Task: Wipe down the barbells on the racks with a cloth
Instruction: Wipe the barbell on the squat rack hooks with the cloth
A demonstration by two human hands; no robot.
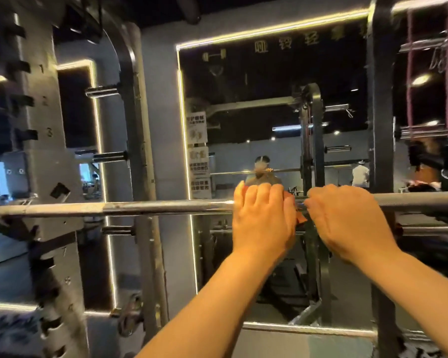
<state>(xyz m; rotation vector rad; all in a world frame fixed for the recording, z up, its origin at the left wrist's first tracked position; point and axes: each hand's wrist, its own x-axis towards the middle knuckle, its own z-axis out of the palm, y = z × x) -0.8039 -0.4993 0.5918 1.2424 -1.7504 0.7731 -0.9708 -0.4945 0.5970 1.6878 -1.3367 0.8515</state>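
the left rack post (45,140) bears numbers 1, 2, 3, 7; the signs (197,153) are too blurred to read. the barbell (140,208) lies level across the rack. the left hand (264,218) curls over it, gripping the cloth (301,218) round mid-bar; just beside, the right hand (347,223) grips the bar.

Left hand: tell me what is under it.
An orange cloth pokes out from under the left hand, on the barbell. Most of the cloth and that stretch of bar are covered.
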